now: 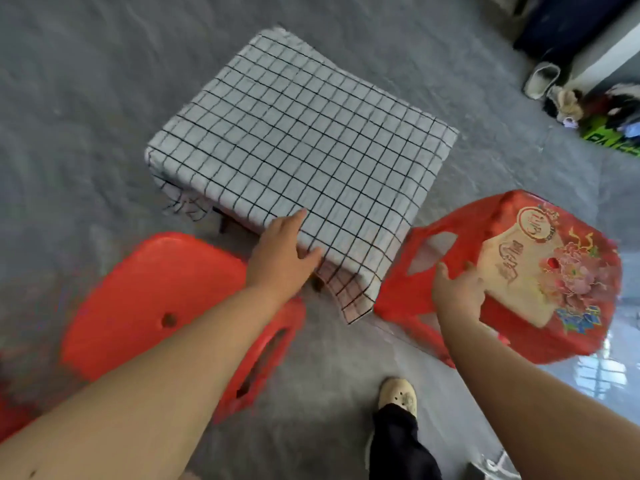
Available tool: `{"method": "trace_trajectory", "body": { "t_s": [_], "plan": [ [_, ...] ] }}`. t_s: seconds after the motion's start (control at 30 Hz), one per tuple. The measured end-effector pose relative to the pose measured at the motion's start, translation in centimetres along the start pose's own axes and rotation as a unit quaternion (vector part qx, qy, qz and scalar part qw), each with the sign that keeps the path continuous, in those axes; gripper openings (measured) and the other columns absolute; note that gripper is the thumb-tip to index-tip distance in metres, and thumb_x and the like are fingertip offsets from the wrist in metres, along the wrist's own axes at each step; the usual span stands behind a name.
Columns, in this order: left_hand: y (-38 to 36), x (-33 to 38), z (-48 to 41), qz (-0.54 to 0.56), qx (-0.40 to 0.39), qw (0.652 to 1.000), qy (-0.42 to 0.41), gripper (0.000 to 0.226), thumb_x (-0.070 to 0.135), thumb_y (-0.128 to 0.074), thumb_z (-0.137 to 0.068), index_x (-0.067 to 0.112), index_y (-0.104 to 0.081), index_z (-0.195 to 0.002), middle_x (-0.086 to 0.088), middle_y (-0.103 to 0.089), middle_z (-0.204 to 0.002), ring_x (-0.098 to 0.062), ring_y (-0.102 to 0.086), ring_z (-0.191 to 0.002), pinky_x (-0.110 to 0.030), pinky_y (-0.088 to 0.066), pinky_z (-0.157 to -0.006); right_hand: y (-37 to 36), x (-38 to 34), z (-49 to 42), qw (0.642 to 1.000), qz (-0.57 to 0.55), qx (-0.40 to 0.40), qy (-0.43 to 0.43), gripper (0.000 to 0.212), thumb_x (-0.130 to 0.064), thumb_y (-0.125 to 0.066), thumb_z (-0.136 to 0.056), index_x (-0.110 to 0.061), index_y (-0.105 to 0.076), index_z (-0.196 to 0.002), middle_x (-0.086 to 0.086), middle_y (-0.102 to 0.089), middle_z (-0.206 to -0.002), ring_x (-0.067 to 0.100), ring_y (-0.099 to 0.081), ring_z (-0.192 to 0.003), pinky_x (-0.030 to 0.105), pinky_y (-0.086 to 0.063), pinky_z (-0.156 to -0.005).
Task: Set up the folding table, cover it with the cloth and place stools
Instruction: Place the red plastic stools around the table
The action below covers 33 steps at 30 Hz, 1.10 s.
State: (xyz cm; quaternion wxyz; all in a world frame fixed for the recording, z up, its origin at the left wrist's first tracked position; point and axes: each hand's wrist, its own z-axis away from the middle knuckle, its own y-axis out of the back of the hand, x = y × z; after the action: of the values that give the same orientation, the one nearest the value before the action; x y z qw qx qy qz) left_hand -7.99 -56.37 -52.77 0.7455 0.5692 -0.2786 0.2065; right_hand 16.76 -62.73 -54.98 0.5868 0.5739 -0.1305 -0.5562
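A low folding table stands on the grey floor under a white cloth with a black grid (294,140); only a dark bit of its leg (224,221) shows below the hem. My left hand (282,256) rests on the cloth at the table's near edge, fingers straight and thumb along the side. My right hand (459,292) grips the rim of a red plastic stool with a flower picture on its seat (540,271), tilted just right of the table. A plain red stool (152,299) stands to the table's near left, under my left forearm.
My foot in a cream clog (398,396) is on the grey carpet below the table. Shoes and slippers (542,79) lie in a heap at the far right beside a dark piece of furniture (568,26). Another bit of red plastic (10,420) shows at the left edge.
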Motion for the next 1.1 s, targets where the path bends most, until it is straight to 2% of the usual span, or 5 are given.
{"method": "trace_trajectory", "body": {
  "t_s": [0.27,0.53,0.9,1.03,1.1],
  "plan": [
    [21.5,-23.5,17.3,-0.016,0.146,0.981,0.123,0.073,0.046,-0.062,-0.083,0.019,-0.032,-0.143,-0.007,-0.043,-0.137,-0.026,-0.042,-0.127,-0.036,-0.036,-0.103,-15.2,-13.0,29.6,0.972,0.012,-0.148,0.183,0.055,-0.032,-0.054,-0.090,0.000,-0.042,-0.132,0.025,-0.049,-0.131,0.039,-0.043,-0.123,0.048,-0.036,-0.102],
    [30.0,-41.4,33.1,0.022,0.254,0.919,0.300,0.075,0.039,-0.067,-0.080,0.008,-0.036,-0.141,-0.015,-0.048,-0.132,-0.030,-0.044,-0.124,-0.037,-0.035,-0.105,-29.3,-20.4,54.9,0.862,0.070,-0.325,0.382,0.053,-0.027,-0.059,-0.089,0.002,-0.043,-0.132,0.026,-0.049,-0.131,0.037,-0.043,-0.125,0.040,-0.031,-0.106],
    [38.9,-56.3,46.0,0.074,0.342,0.778,0.523,0.076,0.033,-0.069,-0.082,0.004,-0.034,-0.142,-0.025,-0.040,-0.138,-0.034,-0.034,-0.131,-0.038,-0.025,-0.111,-36.6,-22.2,73.2,0.749,0.123,-0.515,0.397,0.057,-0.042,-0.055,-0.089,-0.013,-0.042,-0.136,0.016,-0.044,-0.137,0.029,-0.044,-0.126,0.041,-0.033,-0.108],
    [40.4,-59.8,47.4,0.095,0.352,0.750,0.552,0.078,0.036,-0.069,-0.081,0.003,-0.034,-0.141,-0.025,-0.038,-0.140,-0.035,-0.033,-0.133,-0.041,-0.027,-0.111,-38.9,-22.9,78.6,0.708,0.145,-0.565,0.398,0.058,-0.044,-0.055,-0.089,-0.014,-0.041,-0.137,0.013,-0.045,-0.137,0.026,-0.044,-0.127,0.039,-0.033,-0.109],
    [40.7,-62.1,48.3,0.093,0.343,0.745,0.564,0.079,0.040,-0.068,-0.081,0.005,-0.033,-0.142,-0.023,-0.037,-0.141,-0.036,-0.033,-0.133,-0.043,-0.028,-0.109,-41.0,-23.1,81.2,0.697,0.140,-0.577,0.402,0.068,-0.054,-0.056,-0.083,-0.016,-0.041,-0.136,0.012,-0.047,-0.136,0.025,-0.046,-0.126,0.042,-0.035,-0.108]
  ]
}}
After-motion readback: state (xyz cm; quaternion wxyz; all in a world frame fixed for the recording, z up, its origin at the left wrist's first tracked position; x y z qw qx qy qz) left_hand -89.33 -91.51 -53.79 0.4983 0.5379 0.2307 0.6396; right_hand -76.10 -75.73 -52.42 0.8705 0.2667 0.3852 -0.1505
